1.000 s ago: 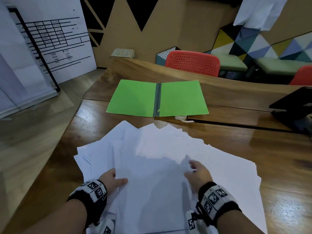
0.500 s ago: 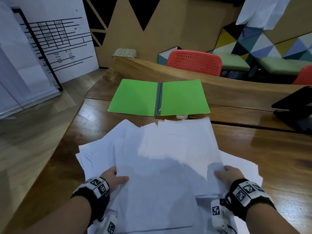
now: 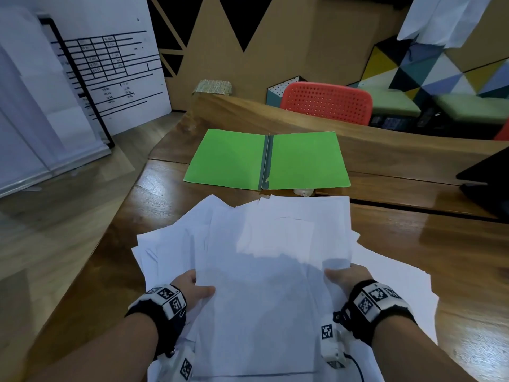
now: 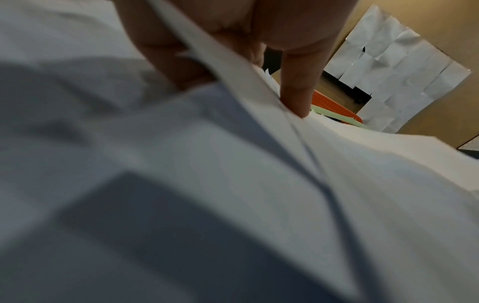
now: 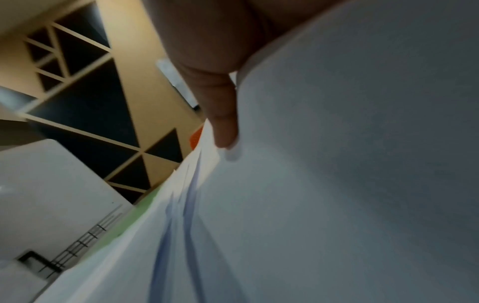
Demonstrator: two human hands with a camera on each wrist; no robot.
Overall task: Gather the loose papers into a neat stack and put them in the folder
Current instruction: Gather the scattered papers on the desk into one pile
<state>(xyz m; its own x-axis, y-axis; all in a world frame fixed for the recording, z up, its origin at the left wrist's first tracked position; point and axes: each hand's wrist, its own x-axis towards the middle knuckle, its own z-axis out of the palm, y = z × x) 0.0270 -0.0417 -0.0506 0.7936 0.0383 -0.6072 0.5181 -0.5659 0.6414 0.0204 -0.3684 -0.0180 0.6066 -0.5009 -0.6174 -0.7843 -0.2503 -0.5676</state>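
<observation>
Wood fills most of the head view: a long, glossy table (image 3: 413, 244) runs across the frame, with a red perforated chair (image 3: 326, 106) behind it at upper right and a white board with a printed grid (image 3: 104, 73) leaning at upper left. Our green folder (image 3: 267, 159) lies open and flat at the centre, both covers spread, its grey spine facing us. Just below it, in the lower middle of the frame, sits the heap of loose white papers (image 3: 261, 271), fanned out with corners poking toward the left and right edges, some sheets still flat on the table under the bundle we hold. Our left hand (image 3: 192, 289) pinches the bundle's left edge, thumb on top and fingers tucked beneath, which the left wrist view confirms. Our right hand (image 3: 345, 279) takes the right edge the same way; in the right wrist view a thumb lies along the sheet, and the other fingers are hidden beneath, so we judge it gripping. These sheets look thin, light and floppy, and they will likely slide over one another and sag at the far end if we lift them by one side only. We reckon the best hold is at the two long edges near the middle, squeezing gently, then tapping the short edge on the wood to square the stack before carrying it up to the folder.
</observation>
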